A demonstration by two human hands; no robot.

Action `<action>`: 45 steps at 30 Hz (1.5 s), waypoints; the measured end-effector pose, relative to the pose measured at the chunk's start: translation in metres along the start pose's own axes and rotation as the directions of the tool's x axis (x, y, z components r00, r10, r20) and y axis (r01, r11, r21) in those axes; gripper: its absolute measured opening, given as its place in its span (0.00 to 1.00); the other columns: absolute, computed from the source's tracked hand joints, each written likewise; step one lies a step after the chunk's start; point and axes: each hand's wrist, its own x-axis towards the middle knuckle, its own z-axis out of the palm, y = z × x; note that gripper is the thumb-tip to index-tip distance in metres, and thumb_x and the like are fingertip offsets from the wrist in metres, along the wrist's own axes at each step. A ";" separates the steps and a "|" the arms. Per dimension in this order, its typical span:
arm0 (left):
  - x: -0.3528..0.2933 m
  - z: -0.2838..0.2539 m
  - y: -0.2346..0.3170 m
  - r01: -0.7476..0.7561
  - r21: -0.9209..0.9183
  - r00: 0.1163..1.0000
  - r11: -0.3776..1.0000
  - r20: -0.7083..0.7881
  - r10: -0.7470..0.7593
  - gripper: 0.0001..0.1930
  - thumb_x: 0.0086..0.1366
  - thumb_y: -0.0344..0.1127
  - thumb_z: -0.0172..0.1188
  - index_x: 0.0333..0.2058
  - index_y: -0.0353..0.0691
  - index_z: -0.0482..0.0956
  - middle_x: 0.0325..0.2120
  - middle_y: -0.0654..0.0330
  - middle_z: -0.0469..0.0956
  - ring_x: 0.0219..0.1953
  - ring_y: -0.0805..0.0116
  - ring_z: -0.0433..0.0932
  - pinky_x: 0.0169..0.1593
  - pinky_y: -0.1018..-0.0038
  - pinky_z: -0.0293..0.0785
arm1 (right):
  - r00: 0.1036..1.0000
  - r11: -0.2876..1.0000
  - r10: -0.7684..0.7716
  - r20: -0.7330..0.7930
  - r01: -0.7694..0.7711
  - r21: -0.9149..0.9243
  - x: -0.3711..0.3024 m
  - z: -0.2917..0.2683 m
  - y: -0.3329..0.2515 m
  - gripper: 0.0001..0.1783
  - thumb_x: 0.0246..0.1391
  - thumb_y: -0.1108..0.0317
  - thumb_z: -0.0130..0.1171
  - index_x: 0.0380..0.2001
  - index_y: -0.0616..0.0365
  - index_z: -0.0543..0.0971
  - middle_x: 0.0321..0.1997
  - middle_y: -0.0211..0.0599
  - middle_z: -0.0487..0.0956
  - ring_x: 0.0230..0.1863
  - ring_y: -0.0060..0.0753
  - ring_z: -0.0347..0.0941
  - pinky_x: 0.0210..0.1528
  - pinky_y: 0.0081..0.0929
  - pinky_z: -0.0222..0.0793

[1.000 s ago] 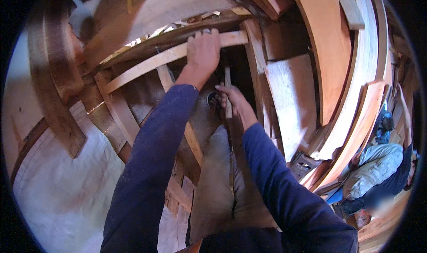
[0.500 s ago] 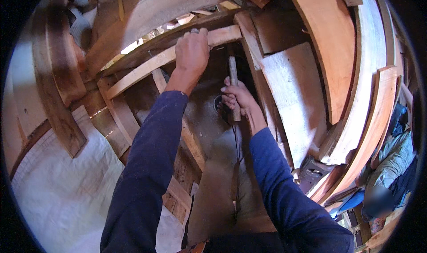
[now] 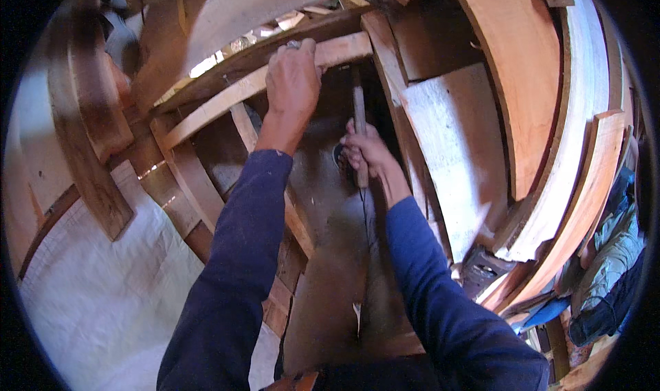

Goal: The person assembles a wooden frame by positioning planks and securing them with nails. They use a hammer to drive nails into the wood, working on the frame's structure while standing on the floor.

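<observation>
Curved batten: light-coloured, flat, bowed strip of wood (image 3: 234, 96), my landmark for everything here. It spans the framing up front, its right end right by an upright brown wooden post (image 3: 388, 61).
Left hand: from my remote seat I see this hand (image 3: 294, 81) gripping the batten right of its middle, fingers hooked over the far edge, ring on one finger.
Right hand: this hand (image 3: 370, 145) is wrapped round a straight, greyish wooden handle (image 3: 359, 109), on the near side of the batten, close to its right end.
Handle's far end: runs into the dark by the batten, so I can't tell what's on it.
Planks: right of the batten, a wide, whitish wooden board (image 3: 447, 136), then a big curved, orange-brown wooden plank (image 3: 519, 81) beyond it.
White sheet: wrinkled, fabric-looking white sheet (image 3: 110, 274), left of the batten and nearer the wearer.
Other person: someone in pale grey-green trousers (image 3: 615, 253), well off to the batten's right.
</observation>
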 end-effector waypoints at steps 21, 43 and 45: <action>-0.008 -0.007 0.009 0.068 -0.103 0.997 0.992 -0.017 -0.070 0.12 0.50 0.32 0.66 0.33 0.38 0.75 0.28 0.50 0.78 0.38 0.50 0.75 0.43 0.59 0.70 | 0.986 0.996 0.060 -0.155 -0.070 -0.059 -0.007 0.020 -0.010 0.13 0.48 0.79 0.54 0.31 0.49 0.62 0.13 0.23 0.59 0.09 0.18 0.56 0.08 0.19 0.55; -0.091 0.044 0.019 0.015 -0.585 0.429 -0.811 0.736 -0.523 0.20 0.67 0.42 0.43 0.51 0.36 0.72 0.48 0.46 0.74 0.52 0.50 0.71 0.57 0.56 0.67 | 0.913 0.823 0.039 -0.405 -0.259 -0.505 -0.222 0.147 -0.035 0.15 0.60 0.68 0.52 0.47 0.62 0.66 0.25 0.38 0.73 0.22 0.28 0.72 0.24 0.28 0.71; -0.068 0.070 0.004 -0.424 -0.240 0.478 -0.873 0.760 -0.441 0.24 0.69 0.47 0.39 0.53 0.37 0.70 0.51 0.45 0.72 0.55 0.50 0.70 0.59 0.54 0.65 | 0.927 0.564 -0.149 -0.346 -0.208 -0.799 -0.221 0.143 -0.042 0.18 0.60 0.67 0.53 0.50 0.63 0.65 0.29 0.43 0.75 0.26 0.31 0.73 0.29 0.30 0.71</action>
